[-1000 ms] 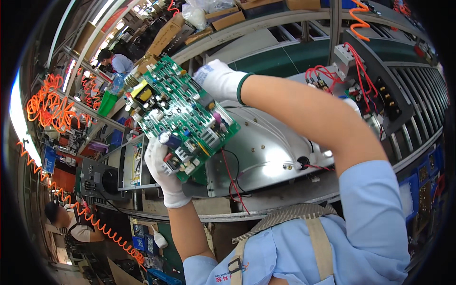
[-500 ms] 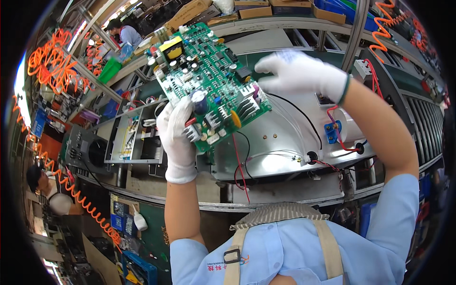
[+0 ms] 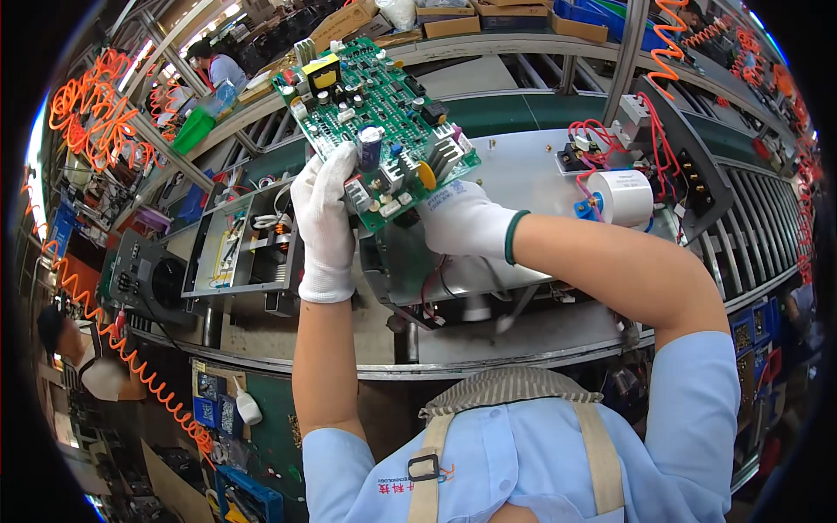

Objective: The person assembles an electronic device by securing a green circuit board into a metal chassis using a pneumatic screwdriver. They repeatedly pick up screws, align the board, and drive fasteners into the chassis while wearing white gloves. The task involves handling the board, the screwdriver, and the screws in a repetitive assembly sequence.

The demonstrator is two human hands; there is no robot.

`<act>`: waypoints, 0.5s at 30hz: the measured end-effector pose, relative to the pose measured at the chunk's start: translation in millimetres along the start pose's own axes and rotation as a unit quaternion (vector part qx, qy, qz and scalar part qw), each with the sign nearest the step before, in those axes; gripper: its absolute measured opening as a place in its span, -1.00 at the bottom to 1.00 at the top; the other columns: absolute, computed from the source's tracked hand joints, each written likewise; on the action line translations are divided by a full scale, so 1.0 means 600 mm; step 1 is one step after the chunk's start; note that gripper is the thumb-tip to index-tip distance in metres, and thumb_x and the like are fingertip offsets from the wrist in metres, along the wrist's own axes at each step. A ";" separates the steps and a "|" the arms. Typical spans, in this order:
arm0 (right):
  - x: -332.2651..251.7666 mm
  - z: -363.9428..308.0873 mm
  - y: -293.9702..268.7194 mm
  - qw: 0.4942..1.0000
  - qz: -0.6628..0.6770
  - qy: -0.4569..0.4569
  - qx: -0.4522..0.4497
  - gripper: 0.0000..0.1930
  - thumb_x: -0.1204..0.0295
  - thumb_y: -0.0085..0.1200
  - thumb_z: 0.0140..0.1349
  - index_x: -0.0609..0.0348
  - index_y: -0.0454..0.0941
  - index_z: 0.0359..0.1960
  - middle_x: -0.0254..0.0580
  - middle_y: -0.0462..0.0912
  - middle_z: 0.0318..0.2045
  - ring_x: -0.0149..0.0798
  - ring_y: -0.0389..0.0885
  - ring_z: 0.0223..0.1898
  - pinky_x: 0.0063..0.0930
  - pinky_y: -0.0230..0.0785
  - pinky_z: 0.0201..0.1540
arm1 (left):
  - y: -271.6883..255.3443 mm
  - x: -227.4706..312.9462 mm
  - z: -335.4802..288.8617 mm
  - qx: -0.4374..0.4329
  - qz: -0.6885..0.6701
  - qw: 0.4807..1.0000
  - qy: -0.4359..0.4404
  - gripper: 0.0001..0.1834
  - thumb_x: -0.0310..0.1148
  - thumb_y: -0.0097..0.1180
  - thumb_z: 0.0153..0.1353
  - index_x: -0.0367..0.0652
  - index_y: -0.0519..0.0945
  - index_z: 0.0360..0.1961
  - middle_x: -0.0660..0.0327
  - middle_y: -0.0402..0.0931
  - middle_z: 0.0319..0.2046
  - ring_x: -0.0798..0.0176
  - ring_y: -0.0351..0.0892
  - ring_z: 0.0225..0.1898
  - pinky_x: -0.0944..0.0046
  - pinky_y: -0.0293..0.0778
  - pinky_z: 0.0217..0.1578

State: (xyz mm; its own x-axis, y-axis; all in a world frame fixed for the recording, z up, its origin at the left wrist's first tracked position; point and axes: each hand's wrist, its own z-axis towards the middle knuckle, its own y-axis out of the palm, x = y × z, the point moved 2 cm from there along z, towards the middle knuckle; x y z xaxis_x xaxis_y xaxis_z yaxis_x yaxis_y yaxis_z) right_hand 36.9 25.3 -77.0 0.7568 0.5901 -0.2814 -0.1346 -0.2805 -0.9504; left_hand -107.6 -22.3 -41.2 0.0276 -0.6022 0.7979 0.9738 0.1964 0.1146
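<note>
A green circuit board (image 3: pixel 384 105), crowded with parts, is held raised and tilted above a metal chassis (image 3: pixel 514 166). My gloved left hand (image 3: pixel 327 222) grips its near left corner, thumb on the top face beside a dark capacitor (image 3: pixel 369 150) with a white-smeared top. My gloved right hand (image 3: pixel 466 222) is at the board's near right edge, its fingers hidden beneath the board, so what they hold cannot be seen. On the right of the chassis are a white cylindrical component (image 3: pixel 623 198) and red wires (image 3: pixel 664 148).
Left of the chassis stands an opened metal unit (image 3: pixel 248 240) with wiring, and beyond it a dark-cased unit (image 3: pixel 148 275). A roller conveyor (image 3: pixel 767 205) runs at right. Orange coiled hoses (image 3: pixel 100 105) hang at left. Cardboard boxes (image 3: pixel 510 22) line the back shelf.
My right hand has swung from beyond the board's right side down and leftward to its near edge, fingers going beneath. My left hand keeps its grip on the board.
</note>
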 end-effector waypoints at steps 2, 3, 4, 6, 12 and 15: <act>0.007 0.001 0.000 0.999 0.030 0.019 0.026 -0.74 0.39 0.13 0.08 0.17 0.66 -0.19 -0.04 0.70 -0.24 -0.01 0.69 -0.15 -0.15 0.54 -0.18 | 0.001 -0.003 -0.004 0.017 0.031 0.999 0.009 -0.76 -0.36 0.04 0.30 -0.35 0.60 -0.21 0.28 0.60 -0.29 0.52 0.51 -0.30 0.48 0.42 -0.24; 0.011 0.011 0.002 0.993 -0.073 -0.096 -0.005 -0.78 0.40 0.10 0.11 0.19 0.66 -0.23 -0.02 0.69 -0.31 -0.04 0.69 -0.23 -0.18 0.54 -0.26 | 0.003 -0.002 -0.003 0.019 0.036 0.999 0.012 -0.76 -0.37 0.04 0.29 -0.36 0.60 -0.20 0.28 0.60 -0.28 0.51 0.51 -0.30 0.48 0.41 -0.23; 0.013 0.019 0.004 0.962 -0.166 -0.216 -0.012 -0.80 0.41 0.07 0.14 0.21 0.65 -0.26 -0.01 0.67 -0.37 -0.07 0.69 -0.31 -0.21 0.53 -0.35 | 0.004 0.000 -0.002 0.022 0.042 0.999 0.016 -0.76 -0.37 0.05 0.29 -0.36 0.60 -0.20 0.27 0.60 -0.28 0.51 0.51 -0.30 0.48 0.41 -0.22; 0.017 -0.004 -0.011 0.808 0.589 -0.003 0.012 -0.86 0.41 0.08 0.12 0.21 0.62 -0.42 -0.12 0.64 -0.49 -0.21 0.65 -0.45 -0.30 0.48 -0.48 | 0.003 -0.002 0.001 0.024 0.042 0.999 0.016 -0.75 -0.36 0.05 0.29 -0.36 0.60 -0.19 0.27 0.60 -0.28 0.50 0.51 -0.30 0.48 0.40 -0.20; 0.083 -0.039 -0.082 0.902 0.426 -0.030 -0.055 -0.81 0.32 0.06 0.11 0.20 0.56 -0.41 -0.30 0.52 -0.60 -0.43 0.34 -0.68 -0.49 0.23 -0.68 | -0.014 -0.013 -0.004 0.033 0.109 0.992 0.051 -0.73 -0.33 0.06 0.28 -0.35 0.62 -0.18 0.29 0.59 -0.26 0.50 0.50 -0.27 0.46 0.38 -0.18; 0.097 -0.089 -0.120 0.966 0.216 0.077 -0.115 -0.78 0.28 0.08 0.13 0.15 0.61 -0.29 -0.31 0.53 -0.60 -0.41 0.40 -0.64 -0.46 0.28 -0.61 | -0.011 -0.007 -0.002 0.028 0.077 0.996 0.017 -0.73 -0.33 0.06 0.28 -0.35 0.61 -0.18 0.30 0.59 -0.25 0.51 0.49 -0.27 0.47 0.39 -0.18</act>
State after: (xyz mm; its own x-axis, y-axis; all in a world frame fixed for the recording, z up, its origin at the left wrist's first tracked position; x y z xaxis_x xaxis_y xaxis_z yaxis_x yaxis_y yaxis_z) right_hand 124.7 39.0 -17.9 0.7501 0.2649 -0.6060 -0.3275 -0.6472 -0.6883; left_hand -113.7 -22.0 -46.1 0.1840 -0.5865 0.7888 0.9432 0.3312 0.0263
